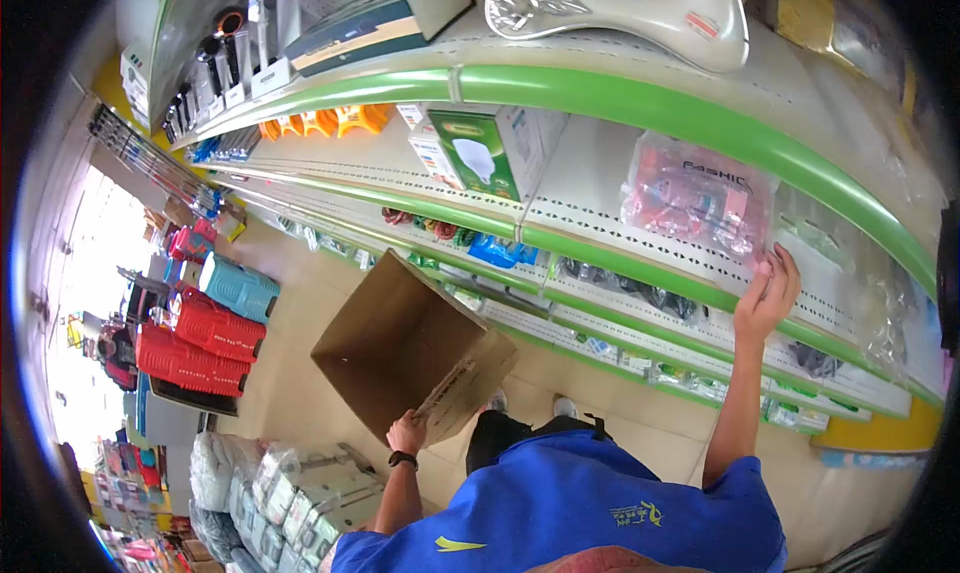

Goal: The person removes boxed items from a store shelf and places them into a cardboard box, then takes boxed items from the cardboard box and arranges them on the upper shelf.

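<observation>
My left hand [407, 433], with a dark band on the wrist, is closed on the near rim of a large open cardboard box [385, 323]. The box is tilted, and no contents show in the part of its inside that I can see. On the right, my right hand [770, 295] is raised to a shelf, its fingers stretched out and nothing visible in them. Its fingertips are at the lower right corner of a clear plastic bag [700, 195] with pink contents and dark lettering. Whether they touch the bag I cannot tell.
Green-edged shelves [620, 83] curve across the front. They hold a green light-bulb box [480, 153], orange items [335, 121] and a silvery moulded piece [640, 18]. Red baskets [195, 363] and a blue basket [240, 288] stand left; plastic-wrapped bundles [310, 498] lie lower left.
</observation>
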`<act>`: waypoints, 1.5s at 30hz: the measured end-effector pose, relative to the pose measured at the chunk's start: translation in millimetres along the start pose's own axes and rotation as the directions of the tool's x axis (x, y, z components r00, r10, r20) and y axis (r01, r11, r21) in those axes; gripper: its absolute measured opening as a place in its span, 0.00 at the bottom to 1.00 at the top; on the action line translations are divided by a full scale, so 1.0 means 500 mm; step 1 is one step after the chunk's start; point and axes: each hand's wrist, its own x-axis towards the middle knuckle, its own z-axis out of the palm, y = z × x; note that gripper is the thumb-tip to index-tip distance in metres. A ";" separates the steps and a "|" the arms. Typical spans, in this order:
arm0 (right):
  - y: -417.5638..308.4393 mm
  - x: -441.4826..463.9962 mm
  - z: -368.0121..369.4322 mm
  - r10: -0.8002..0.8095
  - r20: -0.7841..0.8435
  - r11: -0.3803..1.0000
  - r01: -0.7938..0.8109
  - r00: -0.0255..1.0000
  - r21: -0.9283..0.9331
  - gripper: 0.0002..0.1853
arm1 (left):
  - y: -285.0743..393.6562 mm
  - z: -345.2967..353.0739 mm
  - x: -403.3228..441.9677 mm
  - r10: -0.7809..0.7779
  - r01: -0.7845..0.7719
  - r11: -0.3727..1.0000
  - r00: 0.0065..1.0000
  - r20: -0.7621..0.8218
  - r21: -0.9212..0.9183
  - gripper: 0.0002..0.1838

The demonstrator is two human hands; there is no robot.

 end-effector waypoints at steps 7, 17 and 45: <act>-0.123 0.032 0.015 -0.082 -0.124 0.991 0.094 0.989 0.094 0.11 | -0.084 -0.021 0.089 0.015 -0.016 0.999 1.000 -0.024 -0.036 0.21; -0.456 0.062 0.249 -0.125 0.061 0.891 0.085 0.990 0.446 0.13 | -0.036 -0.036 0.166 -0.029 0.010 0.979 0.995 -0.094 -0.203 0.17; -0.458 0.023 0.380 -0.106 0.035 0.991 0.103 0.994 0.081 0.10 | 0.011 -0.085 0.333 0.028 -0.045 0.983 0.994 -0.101 -0.176 0.18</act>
